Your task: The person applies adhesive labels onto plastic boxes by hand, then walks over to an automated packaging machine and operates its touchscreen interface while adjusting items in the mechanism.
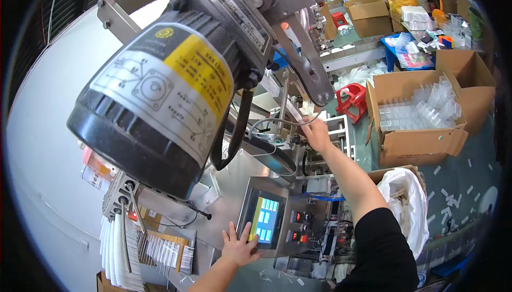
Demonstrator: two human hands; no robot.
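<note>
My left hand (239,248) rests with its fingers spread at the lower left edge of a lit touchscreen (268,220), which is set in a metal control panel. The fingertips touch the screen's frame, and the hand holds nothing. My right hand (316,134) reaches into the machine beside a pale bar (294,111) and a thin grey cable (274,120). Its fingers are bent together, and whatever lies between them is too small or hidden to name. Red-lit displays (296,236) sit to the right of the touchscreen.
A large black motor (154,105) hangs close in front. White sheets (114,249) are stacked at lower left. At right stand a cardboard box (421,148) of clear plastic boxes, a red stool (352,101) and a white-lined bin (418,217). Paper strips litter the green floor.
</note>
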